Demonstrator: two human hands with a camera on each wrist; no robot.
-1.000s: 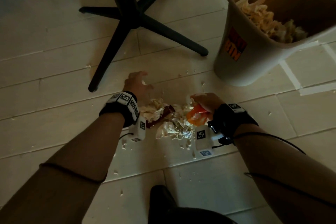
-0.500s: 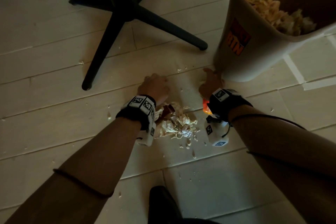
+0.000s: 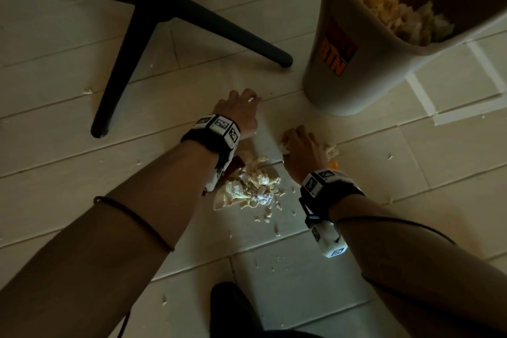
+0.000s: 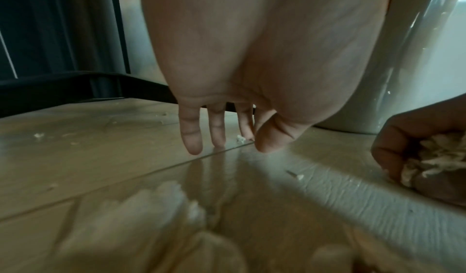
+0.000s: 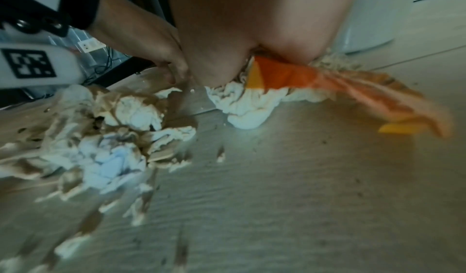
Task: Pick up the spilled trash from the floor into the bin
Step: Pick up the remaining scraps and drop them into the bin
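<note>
A pile of crumpled, stained tissue [image 3: 252,186] lies on the pale plank floor between my wrists; it also shows in the right wrist view [image 5: 100,138]. My right hand [image 3: 290,143] grips a wad of white tissue [image 5: 247,106] together with an orange wrapper [image 5: 290,74], low on the floor. My left hand [image 3: 248,99] reaches past the pile, fingers [image 4: 191,138] straight with tips on the floor beside a tiny paper scrap [image 4: 240,139]; it holds nothing. The beige bin [image 3: 356,77], partly filled with tissue, stands just beyond my right hand.
A black star-shaped chair base [image 3: 153,8] spreads over the floor at the far left; one leg ends near the bin. Small paper crumbs dot the planks around the pile. My dark shoe [image 3: 233,307] is at the bottom edge. White tape lines [image 3: 422,96] run right of the bin.
My right hand has drawn back from the bin's foot and now grips a tissue wad along with the orange wrapper. My left hand has reached further forward, past the pile.
</note>
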